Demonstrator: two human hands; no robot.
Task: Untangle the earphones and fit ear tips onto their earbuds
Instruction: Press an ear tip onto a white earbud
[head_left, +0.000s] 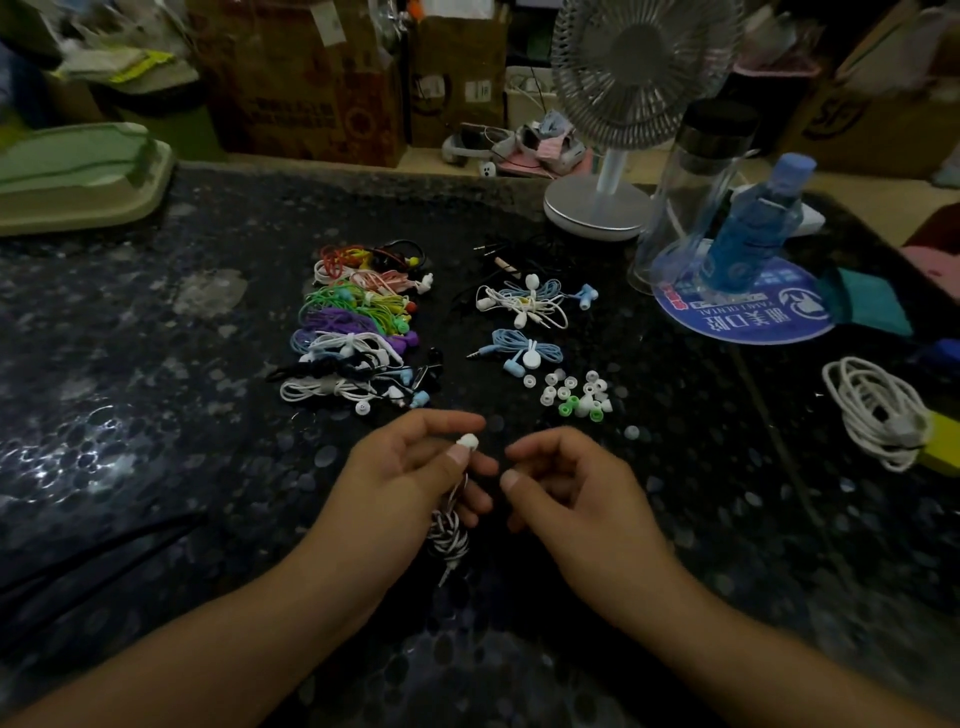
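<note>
Single view, head-worn wide-angle camera, looking forward and down over a dark speckled table (156, 364). Both forearms enter from the bottom edge; left hand (410, 470) and right hand (571, 480) sit close to the lens, low centre. Fan (628, 104) and boxes (311, 78) fill the far top. Edges bow from lens distortion. No second view.

Your left hand (410, 467) hides the striped cable's (449, 535) upper run; your right hand's (566, 483) fingertip contents: indeterminate.
</note>
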